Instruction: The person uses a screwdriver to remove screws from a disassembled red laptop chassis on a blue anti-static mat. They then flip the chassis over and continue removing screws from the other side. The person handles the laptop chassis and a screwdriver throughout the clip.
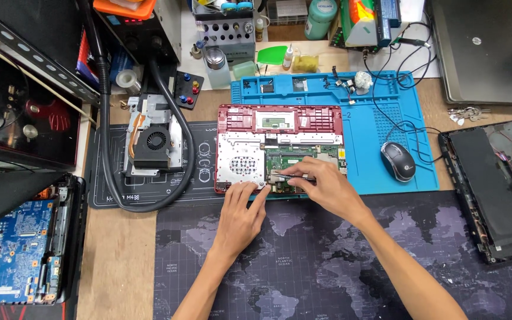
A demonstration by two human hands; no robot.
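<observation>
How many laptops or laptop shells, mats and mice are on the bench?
Laptops or shells: 4 (red, grey, black, blue-board)
Mats: 3 (blue, black, map)
Mice: 1
Total: 8

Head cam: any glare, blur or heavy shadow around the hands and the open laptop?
Head view: even overhead light, only soft shadows under the left hand and right hand; mild sheen on the metal plate of the open red laptop; the thin tool in the right hand is small and slightly soft; straight edges bow slightly near the frame edges.
</observation>
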